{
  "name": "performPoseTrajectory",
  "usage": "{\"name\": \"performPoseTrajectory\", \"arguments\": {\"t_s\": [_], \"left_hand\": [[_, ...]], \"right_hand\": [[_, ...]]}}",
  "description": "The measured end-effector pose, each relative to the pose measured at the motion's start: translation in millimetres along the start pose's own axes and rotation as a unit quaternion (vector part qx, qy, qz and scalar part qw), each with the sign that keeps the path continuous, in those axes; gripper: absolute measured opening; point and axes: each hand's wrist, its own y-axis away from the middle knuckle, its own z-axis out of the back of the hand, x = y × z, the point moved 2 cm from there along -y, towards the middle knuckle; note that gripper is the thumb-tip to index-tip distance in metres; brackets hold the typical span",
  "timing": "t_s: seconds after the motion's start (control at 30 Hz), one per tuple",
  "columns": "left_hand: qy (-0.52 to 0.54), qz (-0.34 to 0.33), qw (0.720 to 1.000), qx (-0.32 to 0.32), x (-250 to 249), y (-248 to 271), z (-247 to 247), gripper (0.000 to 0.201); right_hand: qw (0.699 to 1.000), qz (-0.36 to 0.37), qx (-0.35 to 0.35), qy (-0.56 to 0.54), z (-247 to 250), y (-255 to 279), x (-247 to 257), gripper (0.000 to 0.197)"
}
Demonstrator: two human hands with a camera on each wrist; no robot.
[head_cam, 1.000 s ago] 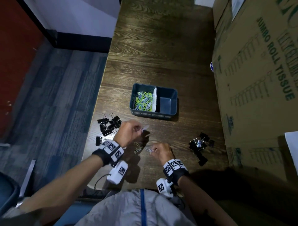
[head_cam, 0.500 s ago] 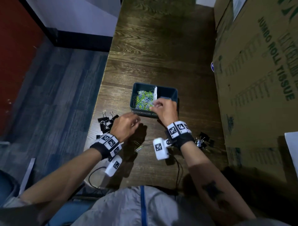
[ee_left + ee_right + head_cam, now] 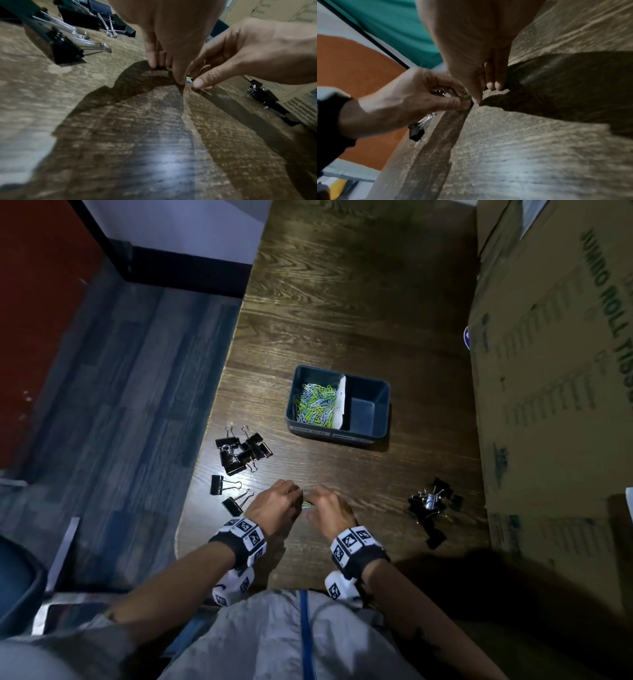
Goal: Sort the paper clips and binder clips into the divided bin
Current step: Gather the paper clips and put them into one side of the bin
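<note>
- Two compartments make up the bin (image 3: 337, 436). In the head view the left one holds a heap of coloured paper clips (image 3: 315, 405); the right one looks bare, so no binder clips seem sorted yet.
- Also in the head view, the binder clips lie on the worktop (image 3: 342, 302) in two groups: one (image 3: 241, 453) left of the hands, another (image 3: 432, 503) to the right. Both hands meet over a few last paper clips (image 3: 307, 504) near the front edge.
- In the left wrist view, the left hand (image 3: 169, 40) has its fingertips pressed down on a yellow-green clip (image 3: 169, 68); its grip looks like a pinch closing on it.
- In the right wrist view, the right hand (image 3: 471, 47) points its fingers down at the same spot; whether its grip has caught a clip I cannot tell.
- My judgement: the paper clips are almost done, and all the binder clips are left.
</note>
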Motion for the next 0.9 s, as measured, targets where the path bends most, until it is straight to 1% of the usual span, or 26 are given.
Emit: {"name": "performPoseTrajectory", "arguments": {"t_s": [0.03, 0.1, 0.23, 0.3, 0.43, 0.53, 0.6, 0.63, 0.7, 0.8, 0.83, 0.9], "left_hand": [[0.006, -0.002, 1.0, -0.012, -1.2, 0.2, -0.3, 0.033], [0.017, 0.012, 1.0, -0.017, -1.9, -0.2, -1.0, 0.027], [0.054, 0.075, 0.996, -0.016, -3.3, 0.7, 1.9, 0.016], [0.074, 0.1, 0.992, -0.007, -5.1, 0.9, 5.4, 0.015], [0.088, 0.125, 0.988, 0.03, -6.9, -2.3, 8.7, 0.017], [0.073, 0.141, 0.986, 0.056, -6.9, -5.5, 9.0, 0.013], [0.081, 0.155, 0.982, 0.068, -5.0, -4.8, 10.0, 0.011], [0.093, 0.165, 0.979, 0.069, -2.7, -3.9, 9.6, 0.013], [0.123, 0.195, 0.971, 0.065, 2.4, -0.5, 9.2, 0.016], [0.159, 0.26, 0.952, 0.025, 11.1, 6.5, 11.8, 0.013], [0.166, 0.266, 0.949, 0.012, 13.6, 7.8, 12.6, 0.015], [0.176, 0.251, 0.952, -0.001, 17.6, 8.3, 16.0, 0.023]], "right_hand": [[1.0, 0.001, -0.01, 0.003, -1.1, -0.5, 2.0, 0.036], [1.0, 0.002, -0.026, 0.012, -2.8, -3.5, 5.1, 0.029], [0.999, -0.007, -0.038, 0.037, -0.7, -8.1, 8.4, 0.016], [0.998, -0.007, -0.03, 0.046, 0.3, -8.1, 9.0, 0.013], [0.997, -0.021, -0.023, 0.066, 3.4, -8.7, 13.3, 0.012], [0.995, -0.021, -0.006, 0.094, 5.8, -9.4, 17.2, 0.017], [0.994, -0.016, -0.001, 0.105, 6.7, -8.4, 18.5, 0.019], [0.994, -0.016, 0.005, 0.107, 7.0, -7.9, 19.3, 0.019], [0.994, -0.029, 0.02, 0.102, 6.8, -7.6, 18.9, 0.018], [0.995, -0.062, 0.03, 0.066, 7.8, -9.5, 15.0, 0.013], [0.996, -0.065, 0.03, 0.058, 7.4, -9.2, 14.1, 0.013], [0.996, -0.067, 0.03, 0.052, 6.6, -7.1, 13.8, 0.011]]}}
